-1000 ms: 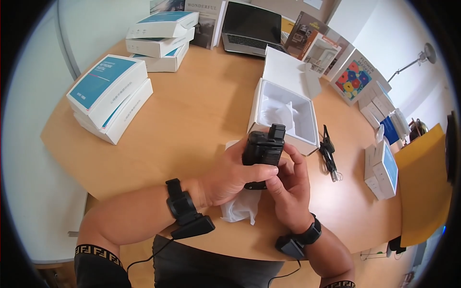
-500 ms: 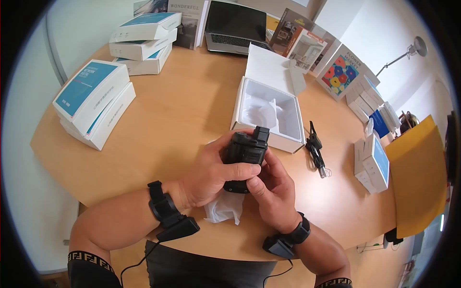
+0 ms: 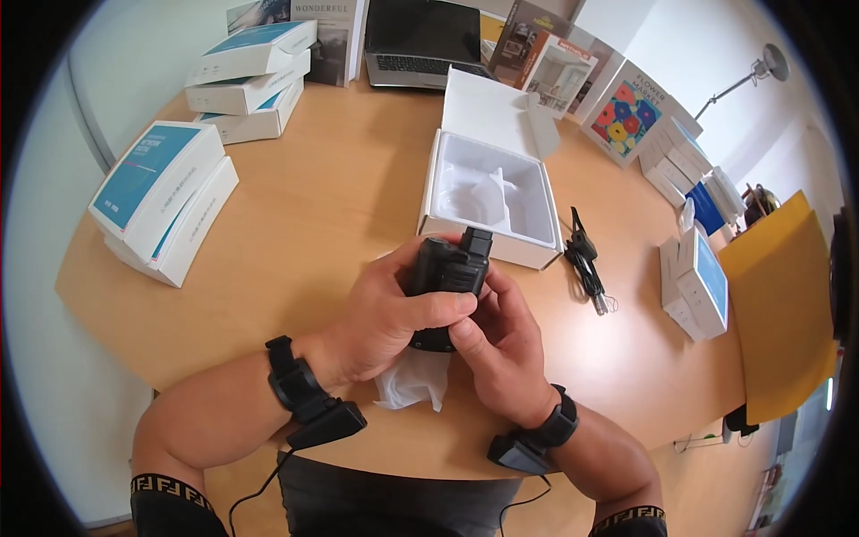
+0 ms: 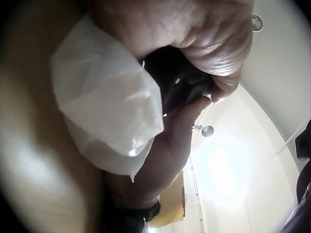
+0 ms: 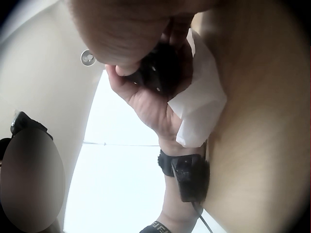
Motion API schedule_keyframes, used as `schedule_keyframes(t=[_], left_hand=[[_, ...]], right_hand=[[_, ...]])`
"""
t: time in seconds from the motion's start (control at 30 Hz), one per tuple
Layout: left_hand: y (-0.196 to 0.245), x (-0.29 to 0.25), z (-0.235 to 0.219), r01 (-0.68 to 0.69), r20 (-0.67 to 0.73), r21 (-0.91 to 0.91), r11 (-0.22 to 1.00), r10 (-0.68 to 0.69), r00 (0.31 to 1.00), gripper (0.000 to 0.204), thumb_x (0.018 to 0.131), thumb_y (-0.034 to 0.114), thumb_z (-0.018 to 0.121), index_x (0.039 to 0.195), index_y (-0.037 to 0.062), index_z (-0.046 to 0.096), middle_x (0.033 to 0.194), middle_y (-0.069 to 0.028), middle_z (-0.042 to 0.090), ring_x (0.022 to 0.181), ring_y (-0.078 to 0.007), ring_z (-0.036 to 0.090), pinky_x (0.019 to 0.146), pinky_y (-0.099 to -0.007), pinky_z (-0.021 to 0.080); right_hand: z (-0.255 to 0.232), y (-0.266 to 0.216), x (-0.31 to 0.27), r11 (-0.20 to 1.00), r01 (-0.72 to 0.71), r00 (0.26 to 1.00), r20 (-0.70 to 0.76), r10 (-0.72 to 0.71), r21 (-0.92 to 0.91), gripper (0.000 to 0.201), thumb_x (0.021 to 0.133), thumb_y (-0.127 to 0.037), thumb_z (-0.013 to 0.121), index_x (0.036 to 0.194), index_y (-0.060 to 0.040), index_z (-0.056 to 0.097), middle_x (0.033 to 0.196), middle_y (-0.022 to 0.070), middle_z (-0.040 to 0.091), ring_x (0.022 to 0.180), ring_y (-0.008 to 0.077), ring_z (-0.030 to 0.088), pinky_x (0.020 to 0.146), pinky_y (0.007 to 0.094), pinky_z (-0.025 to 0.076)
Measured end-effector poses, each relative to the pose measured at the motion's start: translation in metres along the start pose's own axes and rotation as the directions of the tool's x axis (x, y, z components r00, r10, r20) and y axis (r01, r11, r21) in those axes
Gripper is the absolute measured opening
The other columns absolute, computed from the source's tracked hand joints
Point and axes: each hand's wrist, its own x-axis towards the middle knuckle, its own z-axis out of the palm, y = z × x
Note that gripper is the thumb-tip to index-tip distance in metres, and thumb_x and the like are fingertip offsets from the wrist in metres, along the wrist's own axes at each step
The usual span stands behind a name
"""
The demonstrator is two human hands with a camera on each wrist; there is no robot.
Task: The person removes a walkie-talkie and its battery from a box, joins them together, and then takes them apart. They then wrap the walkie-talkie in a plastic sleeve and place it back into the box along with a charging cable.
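Note:
My left hand grips a black handheld device with a blocky stub on its top end, the thumb laid across its face. From the other side my right hand holds the device too, its thumb at the lower edge beside the left thumb and its fingers curled behind. In the left wrist view, the device's dark underside shows between both hands. A thin white plastic bag hangs below the left hand, close over the table; the right wrist view shows the same bag beside that hand.
An open white box with a moulded insert stands beyond the hands. Right of it lie a coiled black cable and a small white box. Stacked boxes stand at the left, and a laptop and books at the back.
The head view has turned, so the desk items and hands appear farther left. Both hands keep hold of the black device, with little change in their grip.

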Motion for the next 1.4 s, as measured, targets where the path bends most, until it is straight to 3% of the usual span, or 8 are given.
schedule_keyframes(t=[0.43, 0.73, 0.83, 0.93, 1.13, 1.23, 1.33, 1.4], left_hand=[[-0.002, 0.001, 0.001, 0.021, -0.023, 0.043, 0.999, -0.020, 1.000, 0.057, 0.085, 0.009, 0.074, 0.136, 0.0031, 0.051, 0.112, -0.0049, 0.063, 0.102, -0.0145, 0.062, 0.091, -0.0318, 0.053], [0.013, -0.003, 0.004, -0.105, -0.047, 0.182, 0.978, 0.115, 0.992, 0.059, 0.085, 0.012, 0.074, 0.138, 0.0030, 0.049, 0.121, -0.0076, 0.063, 0.110, -0.0144, 0.061, 0.094, -0.0311, 0.052], [0.014, 0.000, 0.006, -0.177, -0.083, 0.133, 0.975, 0.189, 0.978, 0.058, 0.086, 0.013, 0.073, 0.138, 0.0034, 0.048, 0.127, -0.0086, 0.061, 0.114, -0.0141, 0.059, 0.095, -0.0314, 0.052], [0.011, -0.001, 0.006, -0.188, -0.054, 0.090, 0.978, 0.194, 0.980, 0.058, 0.088, 0.013, 0.072, 0.139, 0.0035, 0.047, 0.131, -0.0093, 0.058, 0.116, -0.0144, 0.058, 0.097, -0.0320, 0.052], [0.005, -0.004, 0.004, -0.184, 0.122, 0.397, 0.899, 0.147, 0.982, 0.065, 0.088, 0.016, 0.076, 0.143, 0.0027, 0.044, 0.135, -0.0075, 0.056, 0.117, -0.0157, 0.057, 0.100, -0.0329, 0.049], [0.007, 0.002, 0.001, -0.315, 0.235, 0.483, 0.817, 0.225, 0.946, 0.061, 0.090, 0.017, 0.075, 0.141, 0.0012, 0.047, 0.137, -0.0089, 0.055, 0.118, -0.0163, 0.056, 0.100, -0.0326, 0.049], [0.007, 0.004, -0.002, -0.323, 0.104, 0.393, 0.861, 0.308, 0.946, 0.051, 0.090, 0.016, 0.074, 0.133, -0.0008, 0.053, 0.127, -0.0080, 0.060, 0.112, -0.0149, 0.058, 0.097, -0.0302, 0.049], [0.008, 0.005, -0.010, -0.309, -0.155, 0.594, 0.743, 0.483, 0.862, 0.035, 0.091, 0.014, 0.072, 0.120, -0.0019, 0.061, 0.112, -0.0055, 0.064, 0.101, -0.0132, 0.059, 0.089, -0.0280, 0.050]], right_hand=[[0.000, 0.001, 0.003, 0.994, 0.040, 0.999, -0.013, -0.039, 0.102, 0.060, 0.098, -0.007, 0.065, 0.148, -0.0017, 0.033, 0.129, 0.0085, 0.058, 0.117, 0.0145, 0.058, 0.101, 0.0333, 0.048], [-0.005, -0.001, 0.005, 0.987, 0.162, 0.985, -0.054, -0.162, -0.004, 0.054, 0.099, -0.008, 0.063, 0.147, -0.0023, 0.040, 0.122, 0.0076, 0.062, 0.108, 0.0141, 0.062, 0.096, 0.0296, 0.049], [-0.011, -0.004, 0.004, 0.981, 0.057, 0.988, -0.129, -0.081, -0.183, 0.047, 0.099, -0.010, 0.063, 0.142, -0.0019, 0.045, 0.118, 0.0083, 0.063, 0.106, 0.0146, 0.062, 0.095, 0.0303, 0.050], [-0.010, -0.004, 0.005, 0.998, 0.055, 0.987, -0.151, -0.058, -0.026, 0.051, 0.095, -0.013, 0.070, 0.139, -0.0025, 0.046, 0.113, 0.0088, 0.065, 0.101, 0.0148, 0.063, 0.091, 0.0304, 0.051], [-0.007, -0.010, 0.001, 0.998, -0.065, 0.997, -0.036, 0.065, 0.012, 0.094, 0.081, -0.010, 0.085, 0.151, -0.0097, 0.022, 0.109, 0.0095, 0.066, 0.097, 0.0166, 0.064, 0.085, 0.0312, 0.050], [-0.008, -0.012, 0.003, 0.994, 0.011, 1.000, -0.011, -0.009, 0.113, 0.091, 0.082, -0.006, 0.082, 0.152, -0.0092, 0.023, 0.112, 0.0093, 0.065, 0.102, 0.0172, 0.064, 0.090, 0.0330, 0.051], [-0.009, -0.018, 0.004, 0.972, -0.015, 0.995, -0.090, 0.037, 0.235, 0.081, 0.085, -0.003, 0.077, 0.150, -0.0058, 0.029, 0.117, 0.0086, 0.063, 0.109, 0.0170, 0.061, 0.097, 0.0347, 0.050], [-0.018, -0.018, 0.007, 0.971, -0.015, 0.995, -0.089, 0.037, 0.237, 0.073, 0.086, -0.003, 0.076, 0.147, -0.0039, 0.034, 0.120, 0.0082, 0.062, 0.112, 0.0170, 0.060, 0.099, 0.0349, 0.049]])
